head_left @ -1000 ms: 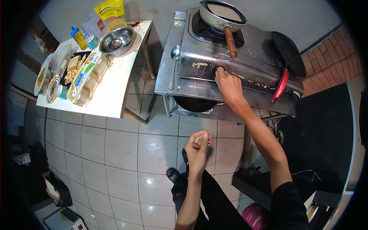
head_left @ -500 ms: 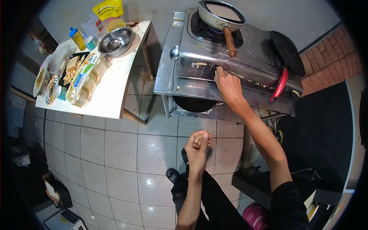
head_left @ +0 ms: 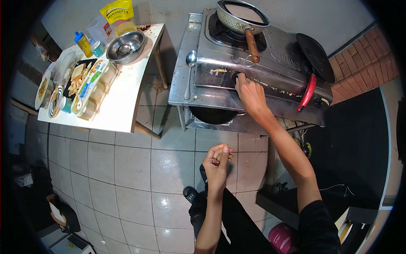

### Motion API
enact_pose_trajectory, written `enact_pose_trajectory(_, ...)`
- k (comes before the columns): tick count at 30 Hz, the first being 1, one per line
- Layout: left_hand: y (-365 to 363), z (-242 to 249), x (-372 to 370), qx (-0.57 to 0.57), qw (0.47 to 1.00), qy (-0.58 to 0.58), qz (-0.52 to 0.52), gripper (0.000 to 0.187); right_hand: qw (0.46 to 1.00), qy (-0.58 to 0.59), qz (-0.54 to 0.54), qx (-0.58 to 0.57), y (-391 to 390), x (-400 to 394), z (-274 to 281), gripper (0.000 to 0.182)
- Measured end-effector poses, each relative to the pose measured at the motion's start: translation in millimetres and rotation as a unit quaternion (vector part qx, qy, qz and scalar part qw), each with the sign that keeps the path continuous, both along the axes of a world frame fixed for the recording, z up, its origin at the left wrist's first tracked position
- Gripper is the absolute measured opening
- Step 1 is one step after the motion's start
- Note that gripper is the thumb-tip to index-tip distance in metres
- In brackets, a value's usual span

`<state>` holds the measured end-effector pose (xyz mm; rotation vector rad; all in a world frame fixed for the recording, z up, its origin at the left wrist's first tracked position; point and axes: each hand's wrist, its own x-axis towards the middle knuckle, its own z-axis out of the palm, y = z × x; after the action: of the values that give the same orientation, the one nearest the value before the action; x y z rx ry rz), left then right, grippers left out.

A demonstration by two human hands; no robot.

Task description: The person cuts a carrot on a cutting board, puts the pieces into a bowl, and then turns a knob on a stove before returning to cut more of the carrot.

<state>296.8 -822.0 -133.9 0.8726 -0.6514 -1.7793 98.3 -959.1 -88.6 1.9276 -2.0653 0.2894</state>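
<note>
At the stove front, the right hand (head_left: 250, 94) stays pinched on the knob (head_left: 237, 77), no visible turn since 1 s ago. Left hand (head_left: 217, 163) hangs loosely curled, holding nothing; pan (head_left: 243, 15) sits on the burner, so flame-setting looks unfinished.

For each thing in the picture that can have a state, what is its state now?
right hand: fingers on the stove knob
left hand: loosely curled, holding nothing, above the floor
pan: on the left burner, handle toward the person
black lid: covers the right burner
steel bowl: upright on the table
spoon: flat beside the stove
</note>
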Motion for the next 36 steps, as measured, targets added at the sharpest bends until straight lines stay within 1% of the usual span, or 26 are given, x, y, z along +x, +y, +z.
enact_pose_trajectory(12,-0.1,0.3,-1.2,0.0,1.0,0.004,0.004,0.019,1.0,-0.008,0.003,-0.01,1.5,0.1,1.3,0.007)
enact_pose_trajectory(14,0.4,-0.4,-0.9,0.0,1.0,0.003,0.004,0.019,0.999,0.027,0.019,-0.001,1.7,-3.6,-2.1,0.014)
enact_pose_trajectory(15,0.5,-0.8,-0.9,0.0,1.0,0.004,0.003,0.019,0.999,0.027,0.019,-0.001,2.2,-2.6,-0.8,0.014)
enact_pose_trajectory(17,1.1,-1.0,-0.6,0.0,1.0,0.002,0.003,0.018,0.999,0.047,0.013,0.007,3.8,-0.2,2.0,0.02)
enact_pose_trajectory(20,1.2,-1.1,-1.1,0.001,1.0,0.004,0.005,0.018,0.999,0.052,0.01,0.012,2.7,-1.5,-0.9,0.022)
enact_pose_trajectory(36,1.9,-4.5,1.7,0.005,1.0,-0.002,0.003,0.019,0.998,0.067,0.009,0.013,4.3,-0.5,3.2,0.024)
